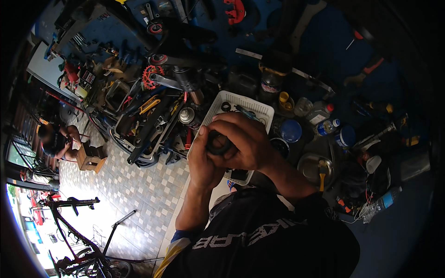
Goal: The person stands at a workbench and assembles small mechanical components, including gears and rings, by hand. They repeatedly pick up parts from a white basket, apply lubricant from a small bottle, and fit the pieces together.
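The left hand (201,160) grasps the side of a dark ring (218,143). The ring is above the white basket (255,105), nearer its left edge, maybe so bits fall in. The right hand (243,141) curls around it too, likely for steadiness.

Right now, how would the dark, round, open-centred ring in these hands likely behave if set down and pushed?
The dark, round ring would probably roll if stood on edge, given its circular outline. It is likely stiff, as it looks round, unsquashed, between the left hand and right hand. Its open centre suggests modest weight, though its material is unclear.
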Tool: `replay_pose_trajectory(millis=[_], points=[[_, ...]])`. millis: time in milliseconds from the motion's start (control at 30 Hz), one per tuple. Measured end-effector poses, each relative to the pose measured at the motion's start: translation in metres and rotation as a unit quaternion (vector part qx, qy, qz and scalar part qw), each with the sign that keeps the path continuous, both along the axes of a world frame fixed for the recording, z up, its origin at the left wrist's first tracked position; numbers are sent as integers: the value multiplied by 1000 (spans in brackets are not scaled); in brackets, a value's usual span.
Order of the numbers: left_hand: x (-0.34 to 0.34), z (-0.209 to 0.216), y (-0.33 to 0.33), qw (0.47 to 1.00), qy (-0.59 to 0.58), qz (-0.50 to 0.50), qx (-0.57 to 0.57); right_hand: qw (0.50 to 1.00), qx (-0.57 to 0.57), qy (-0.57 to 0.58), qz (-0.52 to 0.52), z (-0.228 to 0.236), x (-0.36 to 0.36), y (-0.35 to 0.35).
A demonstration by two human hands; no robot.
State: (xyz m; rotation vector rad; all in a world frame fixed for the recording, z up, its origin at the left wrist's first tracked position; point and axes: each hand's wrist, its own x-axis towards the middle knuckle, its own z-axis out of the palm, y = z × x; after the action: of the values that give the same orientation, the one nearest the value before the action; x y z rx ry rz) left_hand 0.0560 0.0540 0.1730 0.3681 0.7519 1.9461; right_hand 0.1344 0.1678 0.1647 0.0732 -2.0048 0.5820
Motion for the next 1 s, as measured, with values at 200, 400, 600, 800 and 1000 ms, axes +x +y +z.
replay_pose_trajectory(millis=[200, 400, 600, 800, 1000], points=[[3, 2, 1, 999, -4, 13, -30, 1000, 24, 14, -9, -2, -3, 3], [11, 4, 1, 999, -33, 26, -31, 1000, 9, 7, 15, -2, 0, 5], [0, -15, -3, 993, -76, -55, 70, 1000, 22, -3, 14, 0, 6, 4], [-7, -20, 2, 995, 3, -76, 58, 1000, -2, -10, 17, -1, 8, 6], [-25, -31, 5, 994, 80, -60, -35, 970, -93, -172, 142, 23, 23, 24]])
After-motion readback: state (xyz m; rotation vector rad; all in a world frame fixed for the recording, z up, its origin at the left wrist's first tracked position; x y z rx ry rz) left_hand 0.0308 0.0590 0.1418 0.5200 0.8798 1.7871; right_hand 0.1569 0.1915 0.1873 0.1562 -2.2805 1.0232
